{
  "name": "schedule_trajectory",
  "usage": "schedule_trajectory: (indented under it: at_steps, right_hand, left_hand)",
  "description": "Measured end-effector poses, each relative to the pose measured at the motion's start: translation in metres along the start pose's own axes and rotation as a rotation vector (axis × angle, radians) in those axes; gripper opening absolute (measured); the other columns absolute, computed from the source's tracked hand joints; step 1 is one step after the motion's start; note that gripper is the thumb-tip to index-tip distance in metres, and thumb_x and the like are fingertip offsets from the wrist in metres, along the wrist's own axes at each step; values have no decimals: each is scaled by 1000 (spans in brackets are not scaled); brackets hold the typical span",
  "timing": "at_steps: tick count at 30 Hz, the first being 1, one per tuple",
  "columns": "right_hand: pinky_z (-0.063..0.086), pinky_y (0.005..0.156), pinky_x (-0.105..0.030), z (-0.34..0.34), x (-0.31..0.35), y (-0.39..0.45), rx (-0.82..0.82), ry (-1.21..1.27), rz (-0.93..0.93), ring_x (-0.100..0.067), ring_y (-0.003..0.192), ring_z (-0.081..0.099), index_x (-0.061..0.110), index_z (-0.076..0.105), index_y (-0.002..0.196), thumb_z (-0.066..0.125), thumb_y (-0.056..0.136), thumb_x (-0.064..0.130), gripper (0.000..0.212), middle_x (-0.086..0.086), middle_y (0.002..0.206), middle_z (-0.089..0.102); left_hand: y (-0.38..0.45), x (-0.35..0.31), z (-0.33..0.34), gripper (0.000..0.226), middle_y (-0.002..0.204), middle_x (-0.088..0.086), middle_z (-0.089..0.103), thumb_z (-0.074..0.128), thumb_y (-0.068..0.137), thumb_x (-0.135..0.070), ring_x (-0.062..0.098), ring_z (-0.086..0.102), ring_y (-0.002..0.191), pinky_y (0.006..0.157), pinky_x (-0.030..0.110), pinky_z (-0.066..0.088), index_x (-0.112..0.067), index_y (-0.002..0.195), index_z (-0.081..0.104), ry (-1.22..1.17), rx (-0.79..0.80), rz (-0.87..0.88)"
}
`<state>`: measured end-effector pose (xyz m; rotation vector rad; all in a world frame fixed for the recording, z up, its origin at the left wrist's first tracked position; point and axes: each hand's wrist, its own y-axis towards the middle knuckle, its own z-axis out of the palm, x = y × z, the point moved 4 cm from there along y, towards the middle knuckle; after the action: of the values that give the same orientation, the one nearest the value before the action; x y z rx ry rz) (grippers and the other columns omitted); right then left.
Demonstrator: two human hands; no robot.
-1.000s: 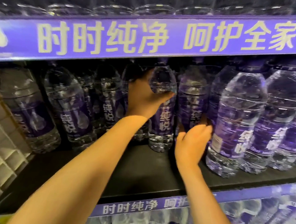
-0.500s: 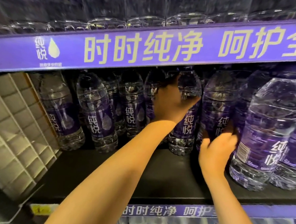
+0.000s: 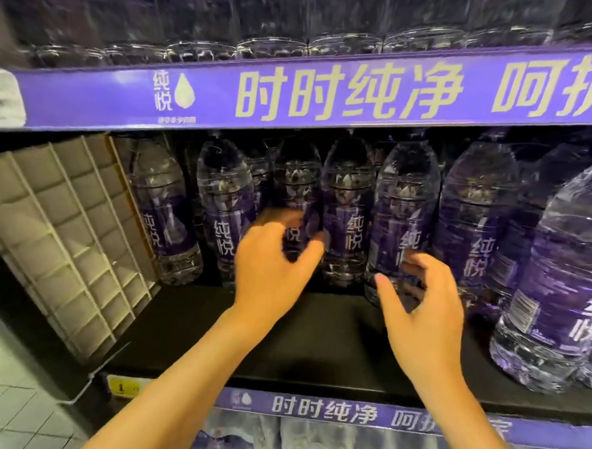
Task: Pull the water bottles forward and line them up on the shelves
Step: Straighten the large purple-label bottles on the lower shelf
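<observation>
Clear water bottles with purple labels stand in a row at the back of the black shelf [image 3: 315,345]. My left hand [image 3: 271,274] reaches to the lower part of one bottle [image 3: 299,176], fingers and thumb spread in a curve either side of its label; a firm grip does not show. My right hand [image 3: 424,310] hovers with loosely curved fingers in front of a wider bottle [image 3: 406,195] and holds nothing. More bottles stand to the left [image 3: 224,193] and between the two hands [image 3: 347,192]. Large bottles [image 3: 566,273] stand further forward at the right.
A beige gridded plastic divider [image 3: 64,229] leans at the shelf's left end. A purple strip [image 3: 328,99] edges the shelf above, which carries more bottles. Below, another purple strip [image 3: 346,412] tops wrapped bottle packs [image 3: 344,446]. Tiled floor [image 3: 4,398] shows at lower left.
My left hand let go of a bottle's shoulder and dropped to the lower part of a bottle further left. My right hand came off its bottle and opened. The view shifted left.
</observation>
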<state>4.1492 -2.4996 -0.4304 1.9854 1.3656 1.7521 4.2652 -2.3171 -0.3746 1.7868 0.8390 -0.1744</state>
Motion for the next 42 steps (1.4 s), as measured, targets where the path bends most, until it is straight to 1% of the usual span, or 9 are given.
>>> schedule_trajectory:
  at_steps: [4,8,13,17,22,24,29,37,42]
  right_hand:
    - [52,82,-28,68,25,3,427,30,92,-9,95,57,22,55,117,67,87,44,39,4,110,56]
    - [47,68,-28,127,43,-1,563,-68,129,-13,82,56,13,58,97,64,89,45,33,-3,94,58]
    - [27,46,-19,171,49,-4,551,-103,118,-11,56,48,14,46,67,64,91,38,38,-2,63,49]
    - [26,42,-16,188,45,-3,518,-116,150,-12,56,46,12,49,74,65,90,37,34,1,62,46]
    - [34,49,-17,198,36,-8,487,-28,197,-10,58,52,21,51,66,68,88,34,31,2,61,53]
    - [49,63,-25,200,35,-9,494,23,200,-15,75,61,18,66,83,67,89,31,15,-2,77,65]
    - [51,87,-28,198,41,-10,480,94,168,-17,99,63,15,66,122,67,90,23,33,-3,108,70]
    - [46,69,-14,195,39,-14,481,115,211,-4,82,64,17,70,110,70,88,31,26,3,93,71]
    - [46,67,-6,194,34,-16,469,145,236,3,79,60,16,70,109,71,87,32,27,4,98,72]
  left_hand:
    - [-15,81,-32,42,92,0,51,79,72,-42,7,41,81,66,28,40,-16,88,51,77,-59,-376]
    - [-16,140,-18,60,84,7,66,84,64,-49,24,65,81,59,31,50,-3,98,64,82,151,-576]
    - [-14,161,-7,68,75,-17,59,88,60,-34,3,59,63,45,3,38,-9,116,59,-14,105,-527]
    - [-11,166,-5,72,97,2,69,86,54,-43,22,67,85,68,31,57,-11,114,62,-13,82,-509]
    - [-15,155,1,58,84,4,68,87,55,-31,24,67,76,61,33,56,-21,101,53,-1,36,-474]
    - [-16,151,3,59,82,6,69,86,57,-32,28,68,75,60,37,57,-21,106,54,34,23,-482]
    - [-14,148,1,68,101,3,69,83,62,-43,25,67,91,72,39,57,-17,118,54,22,9,-467]
    - [-19,159,-17,60,94,1,67,85,62,-49,18,65,84,71,38,58,-16,105,59,51,133,-501]
    - [-22,189,-77,49,113,13,51,82,72,-27,32,52,108,87,41,46,-4,105,53,212,-182,-503]
